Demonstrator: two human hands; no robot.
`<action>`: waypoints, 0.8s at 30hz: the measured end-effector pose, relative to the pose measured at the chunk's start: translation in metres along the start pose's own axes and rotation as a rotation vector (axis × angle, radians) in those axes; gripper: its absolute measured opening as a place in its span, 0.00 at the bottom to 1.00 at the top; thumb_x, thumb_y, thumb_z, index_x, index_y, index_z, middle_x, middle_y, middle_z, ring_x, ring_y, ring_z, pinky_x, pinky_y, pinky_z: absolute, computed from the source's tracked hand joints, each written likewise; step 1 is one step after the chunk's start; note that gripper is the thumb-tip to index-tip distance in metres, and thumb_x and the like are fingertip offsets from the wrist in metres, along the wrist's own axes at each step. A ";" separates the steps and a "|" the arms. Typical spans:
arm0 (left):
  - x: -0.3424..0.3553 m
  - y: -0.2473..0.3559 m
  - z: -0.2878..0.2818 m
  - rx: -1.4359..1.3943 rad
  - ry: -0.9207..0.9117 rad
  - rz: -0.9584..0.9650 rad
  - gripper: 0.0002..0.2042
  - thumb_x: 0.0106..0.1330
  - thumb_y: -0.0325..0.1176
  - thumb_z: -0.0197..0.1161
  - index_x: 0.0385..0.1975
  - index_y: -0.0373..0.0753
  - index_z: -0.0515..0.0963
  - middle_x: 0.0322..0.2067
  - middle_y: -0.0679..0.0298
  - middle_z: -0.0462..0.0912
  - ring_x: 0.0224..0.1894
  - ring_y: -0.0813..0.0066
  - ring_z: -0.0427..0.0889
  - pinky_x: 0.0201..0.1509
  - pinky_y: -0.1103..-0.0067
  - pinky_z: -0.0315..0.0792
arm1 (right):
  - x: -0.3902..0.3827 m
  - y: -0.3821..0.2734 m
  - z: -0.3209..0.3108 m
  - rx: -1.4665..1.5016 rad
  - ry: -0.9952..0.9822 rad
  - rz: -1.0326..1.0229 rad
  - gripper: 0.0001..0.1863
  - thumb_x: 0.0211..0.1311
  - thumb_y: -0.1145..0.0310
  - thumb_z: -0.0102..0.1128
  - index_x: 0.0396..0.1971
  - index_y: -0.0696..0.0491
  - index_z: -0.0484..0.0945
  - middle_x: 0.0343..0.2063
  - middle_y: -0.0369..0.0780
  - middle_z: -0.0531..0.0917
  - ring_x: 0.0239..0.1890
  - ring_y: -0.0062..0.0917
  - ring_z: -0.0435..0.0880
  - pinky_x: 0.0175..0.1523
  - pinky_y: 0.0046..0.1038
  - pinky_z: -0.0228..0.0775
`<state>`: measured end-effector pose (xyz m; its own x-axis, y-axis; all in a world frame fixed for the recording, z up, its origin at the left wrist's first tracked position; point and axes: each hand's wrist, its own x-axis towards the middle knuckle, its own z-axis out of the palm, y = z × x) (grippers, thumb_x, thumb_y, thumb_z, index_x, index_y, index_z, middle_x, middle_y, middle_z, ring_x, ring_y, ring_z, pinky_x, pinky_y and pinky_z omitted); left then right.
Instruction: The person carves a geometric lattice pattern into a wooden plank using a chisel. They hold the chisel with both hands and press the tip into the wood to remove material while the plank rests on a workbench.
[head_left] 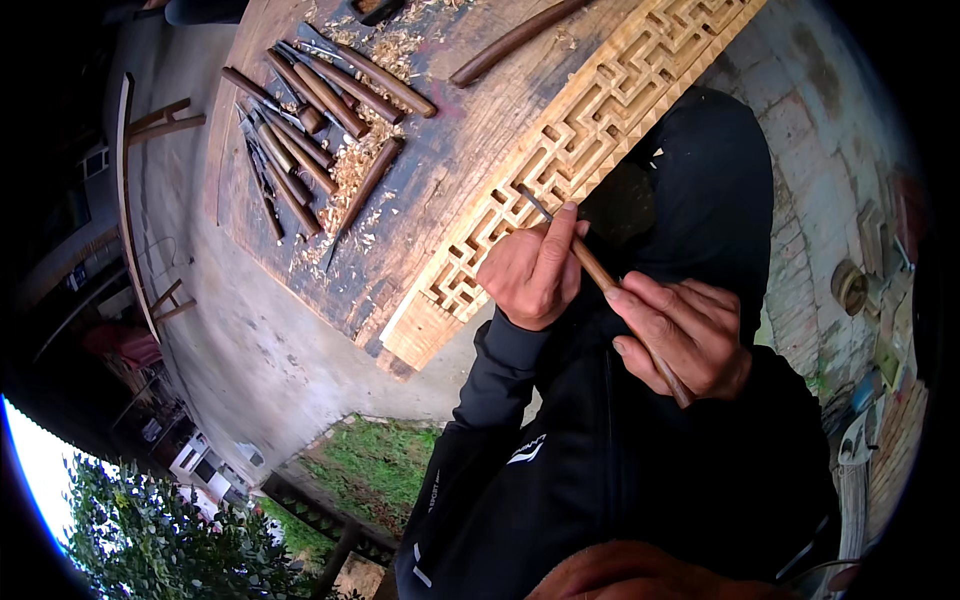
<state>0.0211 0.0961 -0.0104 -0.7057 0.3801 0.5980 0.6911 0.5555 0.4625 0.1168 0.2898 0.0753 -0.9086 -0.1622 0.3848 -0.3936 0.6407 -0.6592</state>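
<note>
A long, pale wooden board (430,325) with a carved lattice pattern lies along the near edge of the workbench. Over it, a wood chisel (594,266) with a slim brown handle slants, its metal blade meeting the carved grooves. My left hand (535,272) is closed round the chisel low down, near the blade, and rests at the board's near edge. Further up the handle, my right hand (692,335) wraps its fingers and thumb round the wood, the butt end sticking out below. The exact contact of the blade tip is too small to make out.
On the worn wooden workbench (460,150) lie several carving chisels (330,95) among wood shavings (352,165). A curved brown wooden handle (520,40) lies near the far edge. A wooden bench (128,200) stands on the concrete floor at left.
</note>
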 end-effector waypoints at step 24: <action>0.001 0.001 0.002 -0.023 -0.001 0.005 0.20 0.55 0.20 0.80 0.50 0.37 0.93 0.20 0.64 0.77 0.19 0.69 0.75 0.23 0.74 0.66 | -0.012 0.011 0.015 0.022 0.106 -0.013 0.20 0.60 0.72 0.73 0.51 0.64 0.89 0.41 0.51 0.92 0.29 0.34 0.92 0.34 0.30 0.84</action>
<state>0.0208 0.0986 -0.0110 -0.7027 0.3833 0.5994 0.6976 0.5369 0.4744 0.1217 0.2878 0.0537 -0.8841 -0.0890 0.4588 -0.4091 0.6219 -0.6677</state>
